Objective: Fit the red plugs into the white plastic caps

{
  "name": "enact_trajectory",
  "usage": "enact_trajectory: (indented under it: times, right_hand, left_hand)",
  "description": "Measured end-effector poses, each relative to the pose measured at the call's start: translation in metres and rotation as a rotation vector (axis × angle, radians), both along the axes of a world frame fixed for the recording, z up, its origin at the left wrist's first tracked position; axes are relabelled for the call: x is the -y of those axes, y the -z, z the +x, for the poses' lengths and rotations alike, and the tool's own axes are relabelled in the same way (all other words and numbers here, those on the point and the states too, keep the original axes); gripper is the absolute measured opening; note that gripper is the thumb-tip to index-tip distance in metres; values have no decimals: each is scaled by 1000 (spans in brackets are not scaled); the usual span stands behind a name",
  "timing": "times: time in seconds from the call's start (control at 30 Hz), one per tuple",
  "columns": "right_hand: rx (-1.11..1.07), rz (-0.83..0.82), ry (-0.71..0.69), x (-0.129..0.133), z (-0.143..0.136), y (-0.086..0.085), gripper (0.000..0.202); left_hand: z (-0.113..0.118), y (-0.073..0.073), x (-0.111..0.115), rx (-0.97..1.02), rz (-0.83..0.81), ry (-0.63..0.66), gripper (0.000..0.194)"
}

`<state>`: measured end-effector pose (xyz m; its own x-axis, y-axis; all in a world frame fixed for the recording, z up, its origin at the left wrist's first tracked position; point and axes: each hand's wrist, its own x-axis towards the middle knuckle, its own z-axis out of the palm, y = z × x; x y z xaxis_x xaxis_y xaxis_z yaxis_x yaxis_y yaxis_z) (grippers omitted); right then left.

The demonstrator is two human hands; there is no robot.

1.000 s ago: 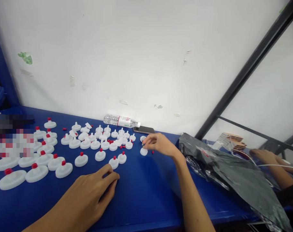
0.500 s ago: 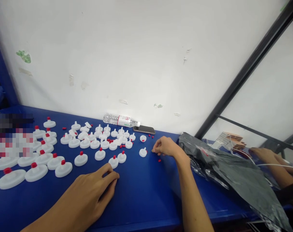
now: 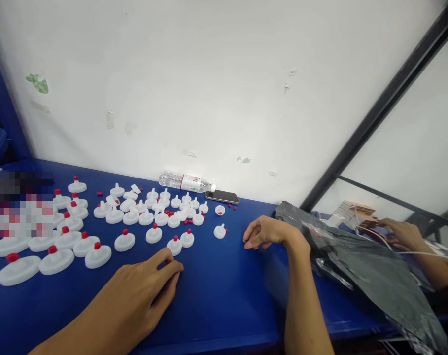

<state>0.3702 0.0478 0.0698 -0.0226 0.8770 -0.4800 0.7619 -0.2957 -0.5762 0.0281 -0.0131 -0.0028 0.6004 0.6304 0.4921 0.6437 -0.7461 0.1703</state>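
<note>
My left hand lies palm down on the blue table, fingers loosely bent, thumb apart, holding nothing visible. Just beyond it stand white round lids with spouts, some topped with small red caps, such as this capped lid. My right hand is lowered to the table with thumb and fingertips pinched together where a loose red cap lay; the fingers hide that spot. Left of the right hand, an uncapped white lid lies tilted, a red cap by its spout. An upturned lid sits behind it.
A clear water bottle and a phone lie along the wall. Many lids spread leftward, loose red caps among them. A dark grey plastic bag covers the right side. Beyond a black metal bar, another person's hand shows.
My right hand has moved right and nearer to me, its fingertips now covering the spot of a loose red cap. My left hand has stayed put. The other person's hand at right has shifted.
</note>
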Motion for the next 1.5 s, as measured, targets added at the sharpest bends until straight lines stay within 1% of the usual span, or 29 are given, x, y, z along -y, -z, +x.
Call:
enact_trajectory:
  times: [0.13,0.33,0.43,0.57,0.67,0.77,0.87,0.97,1.1,1.2,1.3,1.43,1.5]
  right_hand:
    - [-55,-13,-23,-7,-6,7,22]
    - [-108,59,-106,-9,-20,5,14]
    - [-146,69,-165,-9,-28,7,20]
    - [-192,70,-228,-7,-32,7,27]
    - [-194,173,-237,-8,-27,7,29]
    - [-181,319,-218,-13,-22,9,29]
    - [-179,376,-230,-17,-25,14,29]
    - [-230,309,-315,-16,-37,14,27]
    - [-327,154,-468,-8,-51,5,28]
    - [-367,139,-492,-7,-53,3,30]
    - [-382,145,-485,-10,-54,8,27]
    - [-417,19,-562,-13,-70,19,25]
    - [-448,-22,-597,-12,-80,21,26]
  left_hand:
    - [-1,2,-1,7,54,0,47]
    - [-1,0,0,-11,79,13,48]
    - [-2,2,0,-12,68,14,46]
    - [-3,5,1,-6,17,32,36]
    - [-4,6,3,-20,-18,50,29]
    - [-6,6,4,-20,10,52,28]
    - [-6,6,3,-48,-8,75,29]
    - [-6,4,3,-55,-18,85,32]
    - [-4,3,4,-53,-12,81,35]
    - [-2,4,4,-50,0,68,39]
    - [-2,6,4,-57,40,59,43]
    - [-5,4,7,-115,86,74,49]
    - [-7,3,9,-147,92,100,51]
